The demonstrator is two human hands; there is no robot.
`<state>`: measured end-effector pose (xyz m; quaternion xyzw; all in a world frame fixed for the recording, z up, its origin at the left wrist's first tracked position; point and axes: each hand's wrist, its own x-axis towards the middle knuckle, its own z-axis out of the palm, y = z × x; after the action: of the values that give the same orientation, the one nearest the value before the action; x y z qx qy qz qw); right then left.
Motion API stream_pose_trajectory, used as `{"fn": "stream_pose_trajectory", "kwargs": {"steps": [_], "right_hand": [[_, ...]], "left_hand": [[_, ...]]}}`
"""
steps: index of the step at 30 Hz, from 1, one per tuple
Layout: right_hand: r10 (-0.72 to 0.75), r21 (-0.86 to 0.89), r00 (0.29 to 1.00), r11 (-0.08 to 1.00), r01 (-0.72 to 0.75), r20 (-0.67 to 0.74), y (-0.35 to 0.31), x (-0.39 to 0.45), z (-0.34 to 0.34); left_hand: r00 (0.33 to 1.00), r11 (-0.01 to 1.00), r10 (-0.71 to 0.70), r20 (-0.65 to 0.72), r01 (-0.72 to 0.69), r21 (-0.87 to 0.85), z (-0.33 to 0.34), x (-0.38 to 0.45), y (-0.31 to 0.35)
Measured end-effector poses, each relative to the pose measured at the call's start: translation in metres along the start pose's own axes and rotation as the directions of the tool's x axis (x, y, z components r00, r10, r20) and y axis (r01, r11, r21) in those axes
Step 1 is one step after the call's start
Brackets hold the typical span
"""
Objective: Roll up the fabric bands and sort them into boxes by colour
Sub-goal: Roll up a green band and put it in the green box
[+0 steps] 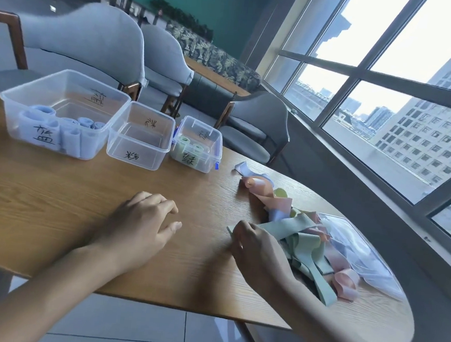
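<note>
A tangle of loose fabric bands (pixel 295 231) in green, pink and pale blue lies on the right part of the wooden table (pixel 65 211). My right hand (pixel 253 244) pinches the end of a green band (pixel 282 226) at the pile's left edge. My left hand (pixel 140 223) rests on the table with fingers loosely curled and holds nothing. Three clear boxes stand at the back left: a large box (pixel 60 112) with several blue rolls, a middle box (pixel 140 136) with nothing in it, and a small box (pixel 196 143) with two green rolls.
A clear plastic bag (pixel 356 253) lies under the pile near the table's right edge. Grey chairs (pixel 94 39) stand behind the table. A large window (pixel 388 103) runs along the right side.
</note>
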<state>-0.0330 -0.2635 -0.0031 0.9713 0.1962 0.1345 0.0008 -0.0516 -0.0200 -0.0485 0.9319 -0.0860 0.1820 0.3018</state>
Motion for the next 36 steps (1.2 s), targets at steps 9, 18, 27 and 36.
{"fn": "stream_pose_trajectory", "kwargs": {"steps": [9,18,27,36], "right_hand": [[-0.131,0.149,0.973,0.976,0.160,-0.188,-0.055,-0.001,0.013],[-0.209,0.218,0.971,0.949,0.229,-0.115,-0.097,-0.023,0.025],[-0.139,0.282,0.984,0.945,0.164,-0.108,-0.072,-0.039,0.012],[0.274,0.153,0.949,0.942,-0.297,0.153,-0.007,-0.036,0.032]], "left_hand": [[0.998,0.993,0.041,0.045,-0.036,-0.111,-0.025,-0.004,-0.015],[0.969,0.972,0.146,0.199,-0.103,-0.209,-0.038,-0.013,-0.021],[0.928,0.977,0.167,0.333,-0.111,-0.182,-0.036,-0.017,-0.024],[0.927,0.976,0.179,0.329,-0.125,-0.178,-0.035,-0.018,-0.022]]}}
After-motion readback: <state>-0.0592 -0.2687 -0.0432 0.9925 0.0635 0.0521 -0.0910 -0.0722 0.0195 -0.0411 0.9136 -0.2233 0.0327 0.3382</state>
